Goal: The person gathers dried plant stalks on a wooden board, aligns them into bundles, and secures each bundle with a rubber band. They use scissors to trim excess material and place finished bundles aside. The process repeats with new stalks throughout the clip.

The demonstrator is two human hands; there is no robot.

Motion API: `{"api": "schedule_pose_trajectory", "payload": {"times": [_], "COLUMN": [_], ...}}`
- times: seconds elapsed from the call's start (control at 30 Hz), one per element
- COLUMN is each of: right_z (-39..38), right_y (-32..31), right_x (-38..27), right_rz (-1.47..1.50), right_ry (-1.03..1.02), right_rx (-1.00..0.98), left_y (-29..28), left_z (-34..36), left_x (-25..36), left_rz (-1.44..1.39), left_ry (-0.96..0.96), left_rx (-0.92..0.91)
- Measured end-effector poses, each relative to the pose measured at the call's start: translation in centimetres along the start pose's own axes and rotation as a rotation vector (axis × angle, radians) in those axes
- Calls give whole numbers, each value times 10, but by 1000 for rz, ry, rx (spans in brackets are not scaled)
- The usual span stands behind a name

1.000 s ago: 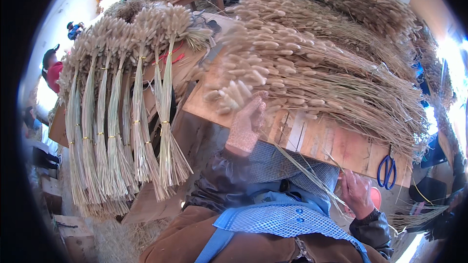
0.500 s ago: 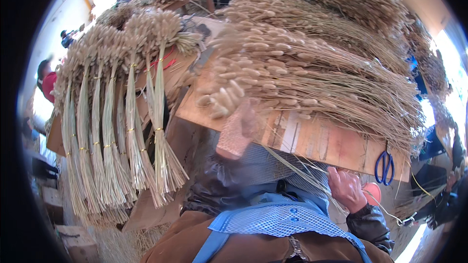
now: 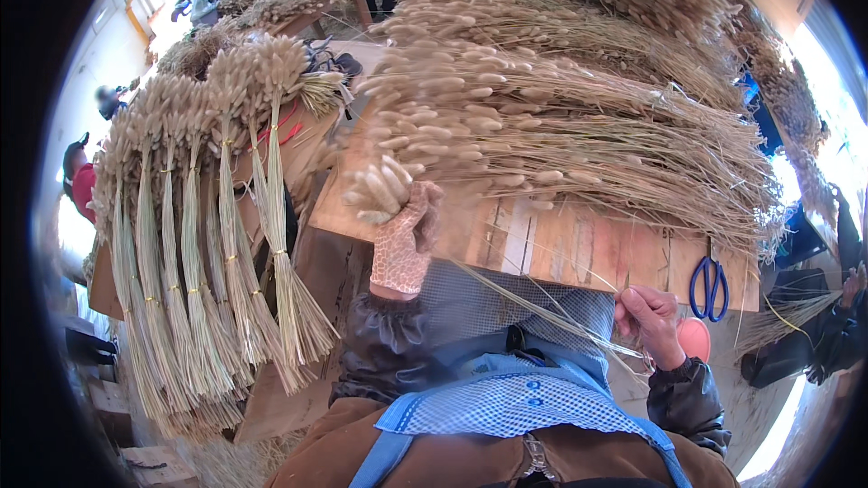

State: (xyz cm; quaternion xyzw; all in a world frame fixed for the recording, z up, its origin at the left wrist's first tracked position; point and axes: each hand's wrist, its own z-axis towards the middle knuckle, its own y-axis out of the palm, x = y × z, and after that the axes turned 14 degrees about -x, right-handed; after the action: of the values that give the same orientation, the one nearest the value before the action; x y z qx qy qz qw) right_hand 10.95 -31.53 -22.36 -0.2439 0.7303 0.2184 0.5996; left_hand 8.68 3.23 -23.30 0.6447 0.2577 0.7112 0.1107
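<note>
My left hand (image 3: 407, 237), in a pale patterned glove, is closed around a small bunch of dried bunny-tail grass (image 3: 380, 190). The fluffy heads stick out beyond the fist, and the bunch's stems (image 3: 533, 309) slant down to the right over my lap. My bare right hand (image 3: 653, 318) is at the table's front edge, thumb and fingers pinched on a thin grass stem (image 3: 592, 273). Just behind my hands, a thick layer of loose bunny-tail grass (image 3: 579, 140) lies on the wooden table (image 3: 565, 239), heads to the left.
Blue-handled scissors (image 3: 709, 287) hang at the table's front right edge. Tied grass bundles (image 3: 190, 244) stand in a row at the left, stems hanging down. A pink round thing (image 3: 693, 340) is beside my right hand. Another person's hand (image 3: 852, 285) shows at far right.
My left hand has moved left with the bunch. My right hand has risen slightly and turned, its fingers now pinched near the table edge. The view has shifted a little.
</note>
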Motion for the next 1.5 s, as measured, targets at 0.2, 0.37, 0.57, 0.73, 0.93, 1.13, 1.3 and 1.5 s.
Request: {"api": "schedule_pose_trajectory", "payload": {"times": [0.2, 0.37, 0.57, 0.73, 0.93, 1.13, 1.3, 1.5], "right_z": [5, 3, -22, -62, -133, -135, 10, 241], "right_y": [-6, -10, -3, -10, -69, -97, -87, -58], "right_x": [13, 34, 64, 102, 165, 93, -71, -136], "right_rz": [-106, -177, -609, -1511, -1629, -1433, -1976, -2112], "right_ry": [195, 288, 44, -81, 298, 759, -166, -545], "right_rx": [30, -94, 188, 332, 110, -285, 196, 275], "left_y": [9, 27, 48, 53, 36, 8, 7, -13], "left_z": [-1, -6, -10, -9, 0, 11, 19, 22], "left_x": [1, 7, 4, 6, 1, -1, -4, -13], "left_rz": [-22, -438, -387, -383, -344, -325, -381, -386], "left_ry": [20, -70, -89, 16, -35, -82, -57, -92], "left_rx": [-70, -139, -158, -135, -59, 76, -30, 21]}}
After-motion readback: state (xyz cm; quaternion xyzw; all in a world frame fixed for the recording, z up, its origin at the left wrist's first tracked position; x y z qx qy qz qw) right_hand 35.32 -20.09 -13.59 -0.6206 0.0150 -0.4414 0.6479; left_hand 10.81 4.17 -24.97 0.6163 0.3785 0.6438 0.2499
